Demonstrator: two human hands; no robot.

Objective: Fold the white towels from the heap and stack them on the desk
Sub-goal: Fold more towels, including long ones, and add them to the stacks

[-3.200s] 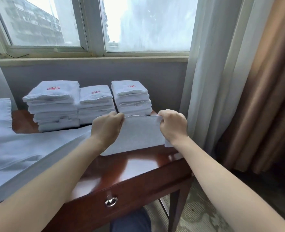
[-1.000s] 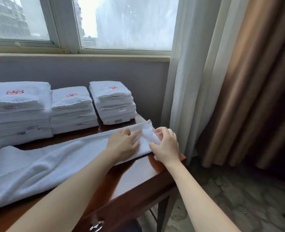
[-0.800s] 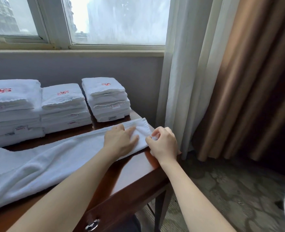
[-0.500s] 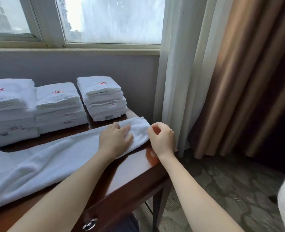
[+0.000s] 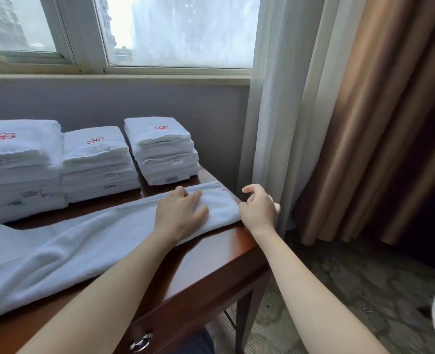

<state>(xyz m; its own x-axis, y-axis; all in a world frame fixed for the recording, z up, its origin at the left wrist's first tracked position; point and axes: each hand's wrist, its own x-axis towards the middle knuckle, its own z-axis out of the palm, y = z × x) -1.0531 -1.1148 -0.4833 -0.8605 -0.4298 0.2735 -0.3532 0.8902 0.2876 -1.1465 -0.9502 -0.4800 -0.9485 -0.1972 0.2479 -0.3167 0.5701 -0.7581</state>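
Three stacks [image 5: 99, 162] on desk [image 5: 211, 259]; left hand [image 5: 180, 215] presses towel [image 5: 58, 251].

Towel [image 5: 83, 251] under my left hand [image 5: 180, 215] is plain white. Stacks [image 5: 96, 159] beyond it are white too, with little red swirl logos [image 5: 95, 140]. Desk [image 5: 211, 261] is glossy reddish-brown. Past my right hand [image 5: 258, 210]: sheer white curtain [image 5: 275, 123], then a brown curtain [image 5: 377, 123].

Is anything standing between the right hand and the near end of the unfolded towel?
Nothing visible does. The right hand hovers right beside the end of the towel at the corner of the desk. The left hand lies flat on it further left, not between them.
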